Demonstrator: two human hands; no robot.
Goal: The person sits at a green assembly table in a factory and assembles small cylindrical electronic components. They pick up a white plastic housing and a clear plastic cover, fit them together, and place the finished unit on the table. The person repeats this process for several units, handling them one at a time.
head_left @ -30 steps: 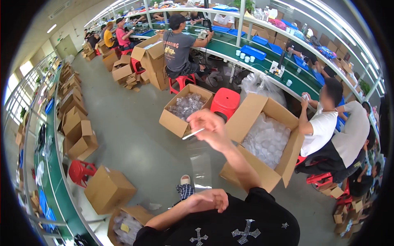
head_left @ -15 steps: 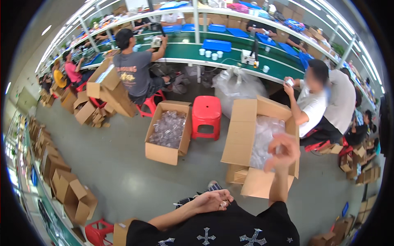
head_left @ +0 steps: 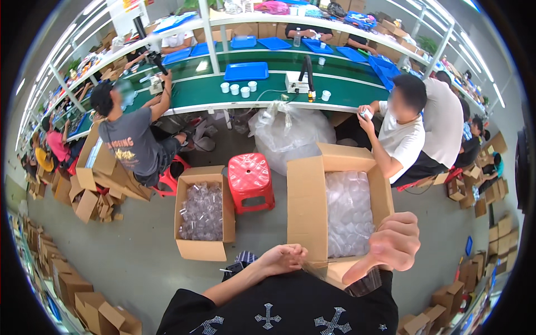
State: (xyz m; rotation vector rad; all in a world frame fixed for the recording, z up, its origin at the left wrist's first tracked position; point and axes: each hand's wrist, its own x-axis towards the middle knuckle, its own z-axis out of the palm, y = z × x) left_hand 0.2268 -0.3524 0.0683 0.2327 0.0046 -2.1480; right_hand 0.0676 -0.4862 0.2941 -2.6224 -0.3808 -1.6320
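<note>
My left hand (head_left: 283, 258) is held at the front of my black shirt, its fingers curled closed. What lies in them, if anything, is hidden. My right hand (head_left: 395, 244) is raised higher, by the near right corner of a large open carton (head_left: 306, 206), fingers folded in and thumb pointing down to the left. Under that thumb shows a clear plastic piece (head_left: 364, 283), dark against my shirt; its exact kind I cannot make out. Many clear rounded plastic pieces (head_left: 349, 209) fill the large carton.
Left of it stand a red stool (head_left: 249, 181) and a smaller carton (head_left: 202, 250) of clear plastic parts. Behind is a big translucent bag (head_left: 293, 137) below a green workbench (head_left: 212, 95). People sit at both sides: one in grey (head_left: 134, 139), one in white (head_left: 399, 131).
My view has shifted and the cartons and stool appear lower left. My right hand, spread over the large carton before, has come nearer and closed. The left hand stays at my front.
</note>
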